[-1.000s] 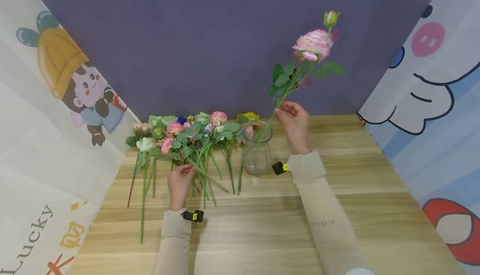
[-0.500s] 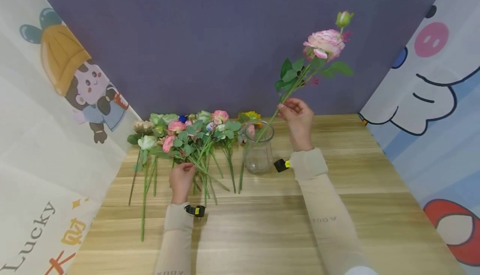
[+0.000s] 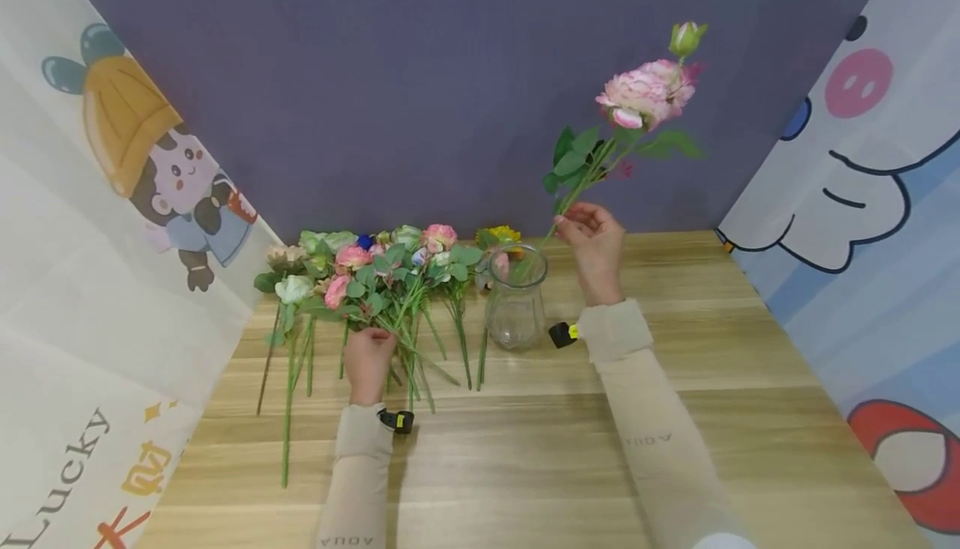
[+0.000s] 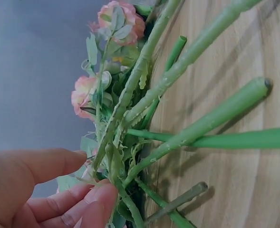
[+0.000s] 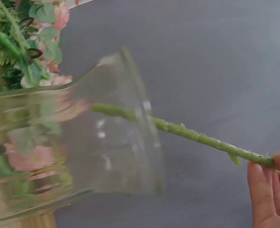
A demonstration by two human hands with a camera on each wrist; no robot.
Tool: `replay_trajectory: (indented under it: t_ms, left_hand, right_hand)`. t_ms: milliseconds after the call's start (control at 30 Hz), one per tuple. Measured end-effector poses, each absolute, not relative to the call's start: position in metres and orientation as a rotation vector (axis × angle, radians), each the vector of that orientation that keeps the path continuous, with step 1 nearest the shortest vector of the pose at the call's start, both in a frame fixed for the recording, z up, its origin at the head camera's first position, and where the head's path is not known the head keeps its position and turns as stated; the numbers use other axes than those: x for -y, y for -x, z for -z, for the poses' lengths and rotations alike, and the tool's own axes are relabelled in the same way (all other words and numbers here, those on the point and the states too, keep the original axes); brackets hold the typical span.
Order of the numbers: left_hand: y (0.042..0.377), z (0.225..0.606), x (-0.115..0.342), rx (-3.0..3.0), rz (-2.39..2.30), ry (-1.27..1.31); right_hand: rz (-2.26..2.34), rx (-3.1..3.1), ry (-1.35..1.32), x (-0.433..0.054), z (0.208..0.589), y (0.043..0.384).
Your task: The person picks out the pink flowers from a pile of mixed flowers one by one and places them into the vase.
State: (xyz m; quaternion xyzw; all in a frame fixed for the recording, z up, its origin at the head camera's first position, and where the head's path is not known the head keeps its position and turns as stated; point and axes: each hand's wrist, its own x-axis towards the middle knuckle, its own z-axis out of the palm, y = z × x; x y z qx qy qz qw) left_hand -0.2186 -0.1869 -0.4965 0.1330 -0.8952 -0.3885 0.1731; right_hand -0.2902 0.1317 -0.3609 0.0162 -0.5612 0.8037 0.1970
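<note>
Seen from the head: pinching a flower (image 3: 647, 92) by its stem (image 3: 576, 192) in the right grip (image 3: 592, 253), with the bloom well above that grip and leaning right. Has a vase (image 3: 516, 316) below and left of the same grip, upright on the counter (image 3: 525, 457). Could swing or twist, being held far below a heavy-looking bloom; could drag or tip the vase if levered against the glass. Seen from the left wrist: reaching with the left grip (image 3: 369, 366) into the stems (image 4: 178, 76) of the pile (image 3: 352, 257), touching those nearest to the fingertips (image 4: 104, 194). Cannot tell whether pinched or only touched. Could snag neighbours or pull several out together, because so tangled just beyond that grip. Seen from the right wrist: gripping the stem between thumb and fingers, with its lower end ahead of the grip, seemingly just inside the rim (image 5: 147, 107), though blurred through glass. Could slip back out with a slight lift, if inserted so shallowly; could catch the rim on the nub (image 5: 235, 160) close to the grip; could pivot, being pinched at one spot.
</note>
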Motion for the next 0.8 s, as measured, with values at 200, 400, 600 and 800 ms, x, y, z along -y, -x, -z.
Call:
replay_trajectory:
  t_ms: [200, 400, 600, 800]
  left_hand:
    - [0.219, 0.495, 0.184, 2.566, 1.046, -0.405]
    - [0.221, 0.497, 0.183, 2.62, 0.97, -0.448]
    - [0.223, 0.5, 0.184, 2.613, 0.964, -0.464]
    - [0.228, 0.504, 0.183, 2.555, 0.972, -0.437]
  right_hand:
    - [-2.141, 1.671, -0.077, -0.128, 0.373, 0.29]
    - [-2.062, 1.768, -0.12, -0.124, 0.379, 0.289]
    - [-2.016, 1.837, -0.162, -0.118, 0.372, 0.276]
    - [-1.953, 1.901, -0.164, -0.115, 0.37, 0.269]
